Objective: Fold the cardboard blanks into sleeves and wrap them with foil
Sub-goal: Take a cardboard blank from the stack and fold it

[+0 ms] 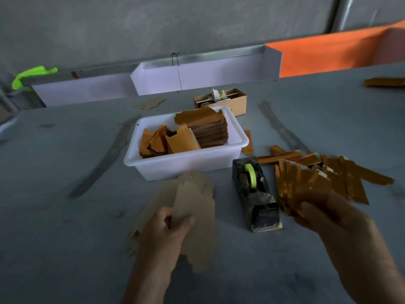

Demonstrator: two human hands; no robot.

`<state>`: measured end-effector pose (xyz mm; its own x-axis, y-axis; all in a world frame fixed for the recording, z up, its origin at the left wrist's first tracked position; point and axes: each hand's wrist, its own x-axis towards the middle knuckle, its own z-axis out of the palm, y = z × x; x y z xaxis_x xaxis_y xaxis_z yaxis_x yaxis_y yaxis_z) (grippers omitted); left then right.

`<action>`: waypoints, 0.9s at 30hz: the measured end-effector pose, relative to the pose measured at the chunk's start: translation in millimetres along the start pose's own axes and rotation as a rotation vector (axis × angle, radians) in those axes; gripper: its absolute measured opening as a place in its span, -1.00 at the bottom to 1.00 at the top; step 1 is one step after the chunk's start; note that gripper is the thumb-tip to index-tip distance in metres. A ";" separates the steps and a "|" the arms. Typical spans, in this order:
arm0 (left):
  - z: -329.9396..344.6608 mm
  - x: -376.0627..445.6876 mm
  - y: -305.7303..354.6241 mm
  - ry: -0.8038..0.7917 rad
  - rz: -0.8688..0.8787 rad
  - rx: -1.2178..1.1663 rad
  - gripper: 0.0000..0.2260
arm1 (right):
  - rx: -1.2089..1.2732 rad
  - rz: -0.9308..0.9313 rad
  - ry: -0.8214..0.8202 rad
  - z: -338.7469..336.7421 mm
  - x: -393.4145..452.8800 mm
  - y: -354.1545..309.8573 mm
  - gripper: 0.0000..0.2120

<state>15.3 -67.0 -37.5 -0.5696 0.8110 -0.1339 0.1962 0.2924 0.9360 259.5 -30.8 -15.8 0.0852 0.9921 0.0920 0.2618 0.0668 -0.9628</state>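
My left hand (166, 229) pinches a plain brown cardboard blank (190, 207), thumb on top, over a loose pile of similar blanks (153, 207) on the grey table. My right hand (328, 213) reaches into a fanned heap of shiny orange foil pieces (317, 178) at the right; its fingers curl at the heap's near edge, blurred, and I cannot tell whether they hold a piece. A white plastic tub (186, 167) behind the blanks holds a stack of orange foil-covered sleeves (208, 128) and several loose ones (166, 141).
A black tape dispenser (254, 189) with green tape stands between my hands. A small cardboard box (221, 100) sits behind the tub. White trays (197, 75) and an orange bin (328, 53) line the far edge. A few foil strips (383, 81) lie far right.
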 end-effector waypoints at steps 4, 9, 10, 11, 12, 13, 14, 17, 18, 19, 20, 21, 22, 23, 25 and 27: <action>-0.9 -6.5 11.9 -0.285 -0.104 -0.378 -0.61 | 0.046 0.116 -0.323 26.7 -17.2 -9.9 -0.84; 12.7 -17.1 15.6 -0.383 -0.113 -0.404 -0.63 | 0.268 0.371 -0.433 54.9 -25.1 -13.3 -0.91; 16.1 -20.4 15.9 -0.377 -0.115 -0.402 -0.59 | 0.268 0.365 -0.411 56.9 -25.1 -12.8 -0.92; 19.0 -23.1 15.9 -0.368 -0.118 -0.395 -0.51 | 0.264 0.349 -0.387 58.1 -25.1 -12.0 -0.91; 21.4 -25.3 15.8 -0.363 -0.118 -0.387 -0.45 | 0.268 0.333 -0.368 59.1 -25.2 -11.1 -0.89; 23.5 -26.9 16.1 -0.362 -0.118 -0.380 -0.45 | 0.270 0.325 -0.361 59.5 -25.1 -10.4 -0.88; 24.8 -28.3 16.7 -0.372 -0.110 -0.368 -0.48 | 0.266 0.321 -0.361 59.5 -25.3 -9.5 -0.87; 27.5 -30.4 17.2 -0.363 -0.054 -0.302 -0.63 | 0.229 0.313 -0.370 59.0 -24.8 -5.7 -0.84; 28.6 -30.7 16.5 -0.352 -0.039 -0.288 -0.66 | 0.206 0.308 -0.361 58.5 -24.8 -3.6 -0.81; 29.3 -31.2 15.4 -0.346 -0.031 -0.282 -0.70 | 0.171 0.298 -0.341 57.9 -25.0 -1.3 -0.79; 30.3 -31.9 14.9 -0.343 -0.027 -0.281 -0.75 | 0.126 0.274 -0.315 57.0 -25.5 1.4 -0.80; 31.5 -32.2 14.0 -0.341 -0.028 -0.279 -0.81 | 0.072 0.236 -0.287 55.9 -26.0 3.2 -0.83; 32.7 -32.6 13.1 -0.334 -0.028 -0.276 -0.86 | 0.013 0.190 -0.258 54.7 -26.9 4.3 -0.88; 34.1 -33.3 12.2 -0.319 -0.023 -0.271 -0.89 | -0.051 0.147 -0.228 53.6 -28.4 4.1 -0.93; 38.3 -34.9 11.3 -0.267 0.017 -0.232 -0.89 | -0.175 0.070 -0.167 52.7 -31.1 0.6 -0.91; 43.0 -35.6 10.5 -0.208 0.080 -0.155 -0.84 | -0.220 0.010 -0.149 54.6 -33.4 -3.4 -0.84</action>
<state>72.0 -71.0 -36.8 -0.3781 0.9196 -0.1065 0.1000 0.1549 0.9829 203.3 -58.3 -29.4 -0.0490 0.9984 0.0284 0.4659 0.0480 -0.8835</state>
